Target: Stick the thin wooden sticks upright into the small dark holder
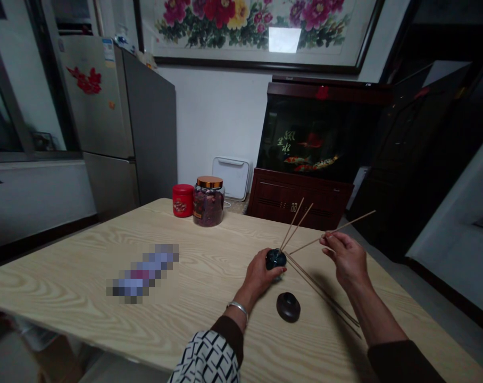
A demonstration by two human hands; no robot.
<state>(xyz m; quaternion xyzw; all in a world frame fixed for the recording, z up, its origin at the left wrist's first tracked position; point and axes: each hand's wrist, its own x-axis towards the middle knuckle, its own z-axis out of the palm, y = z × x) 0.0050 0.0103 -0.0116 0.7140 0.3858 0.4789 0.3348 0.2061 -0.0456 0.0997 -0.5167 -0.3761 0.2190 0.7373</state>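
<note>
Left hand (261, 272) on the bottle (276, 259), right hand (348, 261) on a stick (357, 221)

Nearest you are your sleeves: the left sleeve (207, 357) has a black-and-white pattern and a dark cuff, the right sleeve (403, 363) shows dark. A silver bangle (238, 307) rings your left wrist. The dark cap (288, 308) sits on the table (209, 276), on the near side of the bottle, touched by neither hand. More sticks (324, 292) slant from beside the bottle's top toward your right sleeve; whether they lie flat or lean, you cannot tell.

Your left hand is wrapped around the bottle, in front of you over the table's right part. Two sticks (292, 224) rise from its mouth. Your right hand, apart from the left, pinches one stick between thumb and finger, its low end close to the mouth; contact is unclear. Off to the left lies a pixelated item (146, 272).

Farther away, a red tin (183, 200) and a jar (208, 205) stand side by side near the table's far edge. Beyond are a fridge (100, 106) on the left, a fish tank (305, 143) on the right and, higher up, a framed painting (241, 37).
</note>
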